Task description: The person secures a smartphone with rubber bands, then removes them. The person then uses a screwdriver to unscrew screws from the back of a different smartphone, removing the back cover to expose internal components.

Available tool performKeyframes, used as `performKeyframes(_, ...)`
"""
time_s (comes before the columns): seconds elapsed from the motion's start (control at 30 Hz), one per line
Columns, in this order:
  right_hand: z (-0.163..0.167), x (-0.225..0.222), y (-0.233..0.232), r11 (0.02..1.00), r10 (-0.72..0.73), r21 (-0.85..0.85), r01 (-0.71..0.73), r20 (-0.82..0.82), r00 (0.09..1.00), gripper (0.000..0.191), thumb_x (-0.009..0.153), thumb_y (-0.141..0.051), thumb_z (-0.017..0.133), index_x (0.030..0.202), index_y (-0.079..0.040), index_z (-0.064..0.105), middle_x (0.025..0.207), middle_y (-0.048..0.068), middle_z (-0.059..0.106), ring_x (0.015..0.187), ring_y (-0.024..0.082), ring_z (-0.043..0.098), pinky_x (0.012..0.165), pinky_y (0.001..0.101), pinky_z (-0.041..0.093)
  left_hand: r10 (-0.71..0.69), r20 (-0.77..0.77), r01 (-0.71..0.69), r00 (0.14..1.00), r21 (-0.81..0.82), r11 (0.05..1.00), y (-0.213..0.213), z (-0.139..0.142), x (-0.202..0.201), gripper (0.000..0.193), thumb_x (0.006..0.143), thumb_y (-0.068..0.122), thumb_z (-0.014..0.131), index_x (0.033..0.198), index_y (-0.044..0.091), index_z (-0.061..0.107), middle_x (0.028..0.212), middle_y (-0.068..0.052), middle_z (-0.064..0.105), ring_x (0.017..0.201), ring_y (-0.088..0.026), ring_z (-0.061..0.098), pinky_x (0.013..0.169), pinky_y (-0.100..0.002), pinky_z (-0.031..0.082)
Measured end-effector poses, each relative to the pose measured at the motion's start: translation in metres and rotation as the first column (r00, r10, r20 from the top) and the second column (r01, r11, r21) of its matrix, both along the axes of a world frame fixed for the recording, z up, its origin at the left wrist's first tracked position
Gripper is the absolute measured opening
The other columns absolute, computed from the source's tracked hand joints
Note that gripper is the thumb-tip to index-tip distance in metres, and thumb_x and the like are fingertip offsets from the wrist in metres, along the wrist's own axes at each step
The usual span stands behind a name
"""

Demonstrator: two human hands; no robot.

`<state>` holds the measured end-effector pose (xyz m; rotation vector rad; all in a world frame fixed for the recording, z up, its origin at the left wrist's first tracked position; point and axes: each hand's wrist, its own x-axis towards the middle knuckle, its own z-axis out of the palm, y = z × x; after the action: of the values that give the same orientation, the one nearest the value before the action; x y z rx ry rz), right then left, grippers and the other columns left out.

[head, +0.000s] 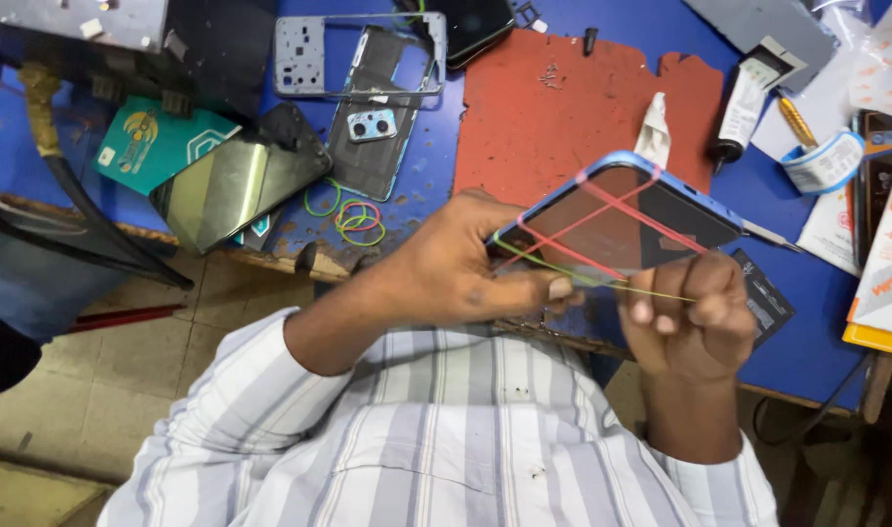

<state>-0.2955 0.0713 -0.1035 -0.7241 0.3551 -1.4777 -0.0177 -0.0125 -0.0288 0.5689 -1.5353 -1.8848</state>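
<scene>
My left hand grips the left end of a blue-framed phone, held above the blue workbench. Red rubber bands cross over the phone's dark screen. My right hand pinches a green rubber band, stretched along the phone's near edge from its left corner. Both hands are shut.
A red mat lies behind the phone. Left of it are loose coloured rubber bands, a phone back cover with camera module, a metal frame and a dark screen panel. A glue tube and tape roll lie right.
</scene>
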Motion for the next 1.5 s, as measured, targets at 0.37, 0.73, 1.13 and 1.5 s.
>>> performKeyframes(0.37, 0.051, 0.030, -0.013, 0.955, 0.250, 0.038, -0.293, 0.423, 0.871, 0.045, 0.099, 0.006, 0.065, 0.143, 0.004, 0.053, 0.145, 0.023, 0.057, 0.089, 0.025, 0.077, 0.063, 0.0277, 0.064, 0.145, -0.049, -0.139, 0.988, -0.685, 0.715, 0.001, 0.012, -0.010, 0.042, 0.091, 0.014, 0.084, 0.128, 0.005, 0.066, 0.105, -0.011, 0.074, 0.095, -0.022, 0.076, 0.086, -0.033, 0.062)
performKeyframes(0.73, 0.099, 0.035, -0.021, 0.992, -0.110, -0.122, -0.008, -0.916, 0.385, 0.055, 0.067, -0.026, 0.095, 0.113, -0.001, 0.075, 0.121, 0.012, 0.071, 0.108, 0.020, 0.072, 0.094, 0.0302, 0.060, 0.527, 0.502, 0.277, 0.686, -0.850, 0.448, 0.018, 0.033, -0.009, 0.035, 0.077, 0.011, 0.070, 0.108, -0.004, 0.066, 0.084, -0.015, 0.066, 0.079, -0.031, 0.069, 0.069, -0.042, 0.058)
performKeyframes(1.13, 0.076, 0.077, -0.019, 0.889, -0.431, -0.319, 0.329, -0.828, 0.360, 0.082, 0.084, 0.005, 0.084, 0.147, -0.006, 0.032, 0.153, 0.015, 0.041, 0.125, 0.019, 0.064, 0.095, 0.0279, 0.063, 0.365, 0.604, 0.100, 0.708, -0.598, 0.795, 0.008, 0.023, -0.021, 0.027, 0.083, 0.017, 0.073, 0.102, -0.001, 0.064, 0.086, -0.019, 0.070, 0.084, -0.040, 0.069, 0.069, -0.050, 0.053)
performKeyframes(1.5, 0.023, 0.065, 0.001, 0.868, -0.399, 0.044, 0.494, -0.530, 0.748, 0.009, 0.106, 0.002, 0.067, 0.114, 0.003, 0.063, 0.110, 0.014, 0.070, 0.092, 0.017, 0.069, 0.084, 0.0312, 0.061, -0.009, -0.257, 0.141, 0.966, 0.501, 0.854, -0.001, -0.010, -0.015, 0.057, 0.111, 0.045, 0.038, 0.152, 0.006, 0.042, 0.121, -0.014, 0.065, 0.099, -0.020, 0.066, 0.087, -0.037, 0.058)
